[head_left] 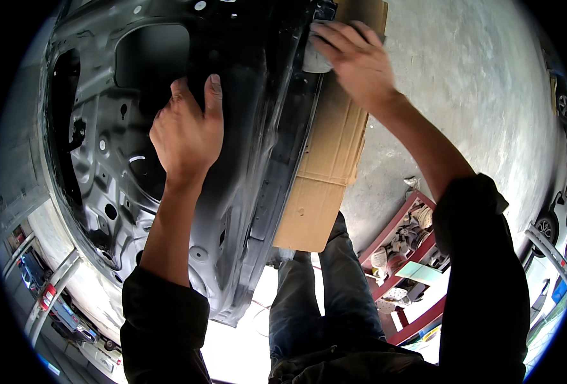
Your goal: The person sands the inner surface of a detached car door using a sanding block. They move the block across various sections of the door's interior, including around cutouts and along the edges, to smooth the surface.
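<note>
Black car door panel (242,121) fills the view from 7 round to 12 o'clock, its edge along brown cardboard (325,166). At 1 o'clock the right hand (363,67) has its fingers bent over a grey pad (315,57), held at that edge. At 10 o'clock the left hand (187,137) is over the panel, empty, thumb spread from loosely curled fingers; whether it touches, I cannot tell

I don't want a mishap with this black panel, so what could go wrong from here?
The bare right hand holds a grey pad at the edge of the black panel and might get scraped there. The bare left hand is near a large opening, whose rim could nick it.
</note>
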A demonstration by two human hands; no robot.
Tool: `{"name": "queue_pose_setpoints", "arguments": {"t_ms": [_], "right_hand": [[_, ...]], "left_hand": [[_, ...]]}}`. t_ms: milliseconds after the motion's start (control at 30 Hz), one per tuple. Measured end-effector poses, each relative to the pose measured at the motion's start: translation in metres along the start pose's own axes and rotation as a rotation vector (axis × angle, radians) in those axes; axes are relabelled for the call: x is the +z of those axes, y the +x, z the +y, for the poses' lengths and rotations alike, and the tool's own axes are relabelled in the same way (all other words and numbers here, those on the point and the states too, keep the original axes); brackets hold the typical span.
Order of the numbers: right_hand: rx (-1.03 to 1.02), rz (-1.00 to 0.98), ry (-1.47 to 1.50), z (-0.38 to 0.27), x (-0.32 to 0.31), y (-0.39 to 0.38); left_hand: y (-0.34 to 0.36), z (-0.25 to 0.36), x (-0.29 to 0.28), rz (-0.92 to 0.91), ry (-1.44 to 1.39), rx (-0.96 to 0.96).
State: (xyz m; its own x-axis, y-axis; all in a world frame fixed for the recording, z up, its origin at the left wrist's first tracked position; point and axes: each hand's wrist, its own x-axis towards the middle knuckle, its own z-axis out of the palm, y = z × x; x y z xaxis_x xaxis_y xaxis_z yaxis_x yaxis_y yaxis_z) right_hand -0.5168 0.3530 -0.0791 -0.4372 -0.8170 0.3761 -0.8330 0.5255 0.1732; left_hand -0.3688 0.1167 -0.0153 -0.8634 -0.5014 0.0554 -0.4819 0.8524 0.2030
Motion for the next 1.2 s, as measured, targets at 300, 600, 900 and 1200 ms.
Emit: {"name": "queue_pose_setpoints", "arguments": {"t_ms": [300, 600, 900, 1200], "right_hand": [[-0.192, -0.094, 0.416, -0.111, 0.015, -0.081], [0.228, -0.059, 0.370, -0.150, -0.003, -0.074], [0.156, -0.106, 0.353, -0.078, -0.008, -0.073], [0.183, 0.009, 0.204, -0.102, 0.008, -0.032]], "left_hand": [[0.000, -0.003, 0.000, -0.057, 0.018, -0.039], [0.003, -0.002, 0.004, -0.081, 0.017, -0.034], [0.000, -0.007, 0.001, -0.081, 0.014, -0.061], [0.007, -0.005, 0.005, -0.110, 0.053, -0.073]]}}
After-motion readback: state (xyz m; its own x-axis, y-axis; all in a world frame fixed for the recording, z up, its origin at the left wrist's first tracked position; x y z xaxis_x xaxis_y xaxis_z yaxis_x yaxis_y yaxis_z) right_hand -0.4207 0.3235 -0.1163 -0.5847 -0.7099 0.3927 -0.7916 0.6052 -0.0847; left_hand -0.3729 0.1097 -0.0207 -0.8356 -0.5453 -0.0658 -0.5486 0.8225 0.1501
